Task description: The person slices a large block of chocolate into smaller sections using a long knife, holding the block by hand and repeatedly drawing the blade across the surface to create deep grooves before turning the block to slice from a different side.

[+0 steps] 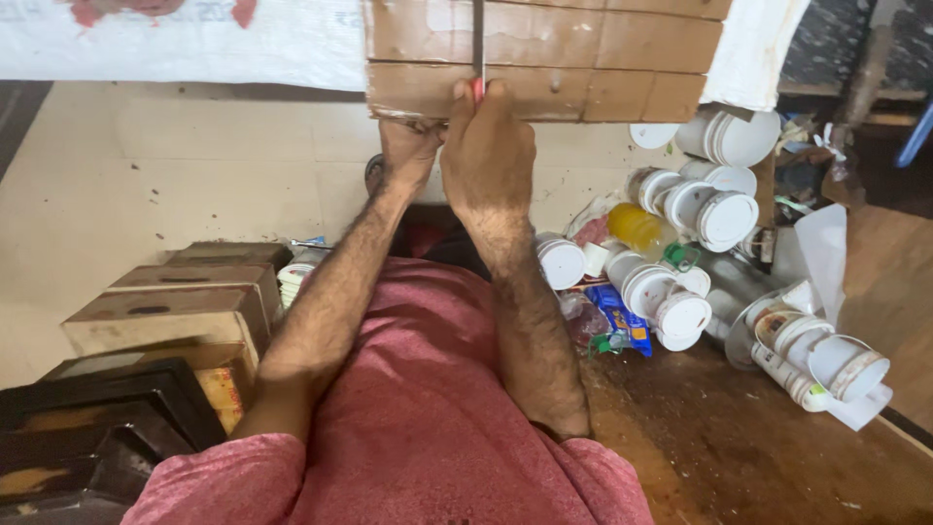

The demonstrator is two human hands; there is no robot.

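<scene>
Up at the far edge of the view, a brown slab [544, 58] scored into blocks lies on a white sheet [194, 44], and a thin blade [478, 39] stands upright in one of its grooves. Right hand [489, 156] is closed tight round the blade's red handle [477, 89], pressing into the slab's near row; left hand [410, 148] is curled against the slab's near edge just beside it, though whether it grips anything I cannot tell. Judging by the grooves, cutting is under way, and the stroke wants a straight line. Cardboard boxes [175, 306] sit near left; white tubs [719, 194] are heaped right on a wooden table [758, 457]
</scene>
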